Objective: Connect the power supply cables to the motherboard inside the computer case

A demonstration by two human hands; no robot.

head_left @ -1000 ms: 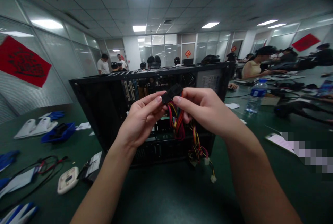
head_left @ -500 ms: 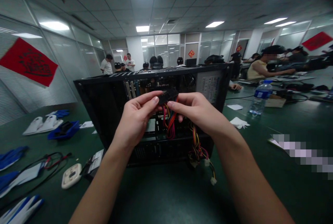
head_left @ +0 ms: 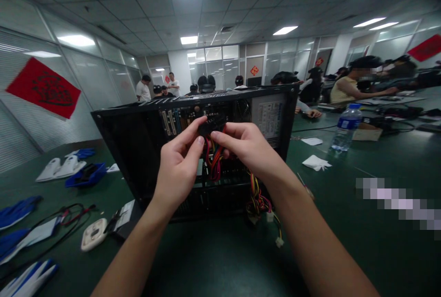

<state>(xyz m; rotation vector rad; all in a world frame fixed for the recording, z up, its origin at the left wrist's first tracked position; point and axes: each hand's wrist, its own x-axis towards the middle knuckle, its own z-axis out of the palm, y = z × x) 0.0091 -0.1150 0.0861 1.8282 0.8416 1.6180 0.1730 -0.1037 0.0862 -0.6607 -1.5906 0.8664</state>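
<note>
A black power connector (head_left: pixel 212 125) with a bundle of red, yellow and dark wires (head_left: pixel 214 163) is held up in front of the open side of a black computer case (head_left: pixel 124 150). My right hand (head_left: pixel 246 143) pinches the connector and its wires between thumb and fingers. At the connector's left end is my left hand (head_left: pixel 181 159), its index finger above and its thumb below, a gap between the tips. Behind them, the motherboard (head_left: pixel 196 113) and the labelled power supply (head_left: pixel 270 115) show inside the case.
More cables with white plugs (head_left: pixel 270 216) hang from the case onto the green table (head_left: pixel 220 260). To the left lie gloves (head_left: pixel 31 274), a blue tray (head_left: pixel 86 175) and a beige square object (head_left: pixel 94 234). A water bottle (head_left: pixel 345 127) stands right; people sit beyond.
Both hands and the connector have shifted slightly left in view. My left thumb has drawn back and down from the connector's face. The camera view has turned a little.
</note>
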